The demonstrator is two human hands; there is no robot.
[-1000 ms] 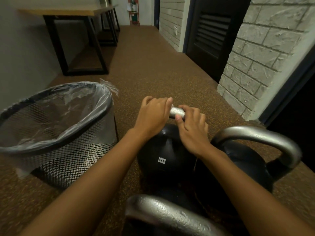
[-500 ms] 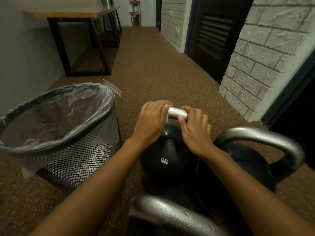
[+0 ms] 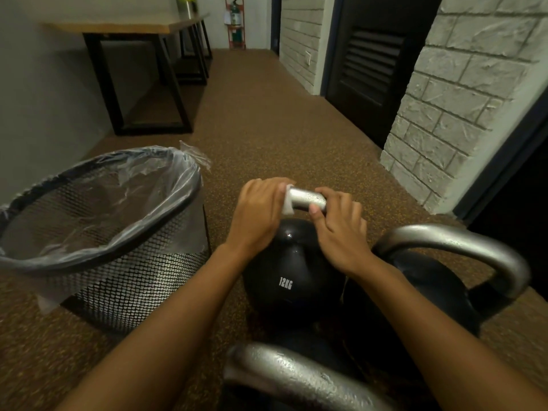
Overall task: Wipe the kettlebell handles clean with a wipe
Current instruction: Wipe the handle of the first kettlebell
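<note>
A black 12 kg kettlebell [image 3: 292,277] stands on the floor in front of me, and its silver handle [image 3: 305,200] shows between my hands. My left hand [image 3: 258,215] grips the left part of that handle through a white wipe [image 3: 287,204], whose edge sticks out by my fingers. My right hand [image 3: 338,226] grips the right part of the same handle, thumb on the bar. To the right stands a bigger kettlebell [image 3: 427,280] with a wide silver handle [image 3: 462,241]. The handle of a third kettlebell [image 3: 299,378] lies at the bottom edge.
A black mesh waste bin [image 3: 118,262] lined with a clear plastic bag stands to the left. Brown speckled floor [image 3: 267,120] runs ahead. A wooden bench table [image 3: 133,28] stands at the far left wall. A white brick wall [image 3: 462,93] and dark doors are on the right.
My left hand has slid left along the handle with the wipe, baring more silver bar between my hands. My right hand stays in its place.
</note>
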